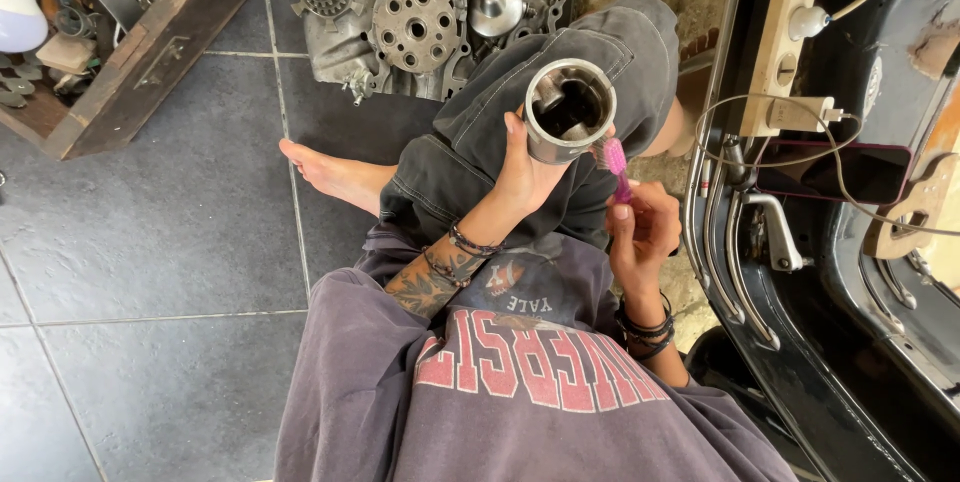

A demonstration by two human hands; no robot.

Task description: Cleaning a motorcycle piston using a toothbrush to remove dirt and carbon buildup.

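Note:
My left hand (522, 174) grips a hollow metal piston (568, 110) from below, its open end facing up at me. My right hand (640, 227) holds a pink toothbrush (615, 164), whose bristled head touches the piston's right rim. Both hands hover over my lap, above my dark shorts (560, 72). Bracelets circle both wrists.
An engine casing (420, 12) with gears lies on the grey tiled floor ahead. A wooden box (150, 52) of parts sits at the upper left. My bare foot (330, 174) rests on the tiles. A black scooter body (830, 272), a power strip (790, 32) and a phone (840, 170) on a cable fill the right side.

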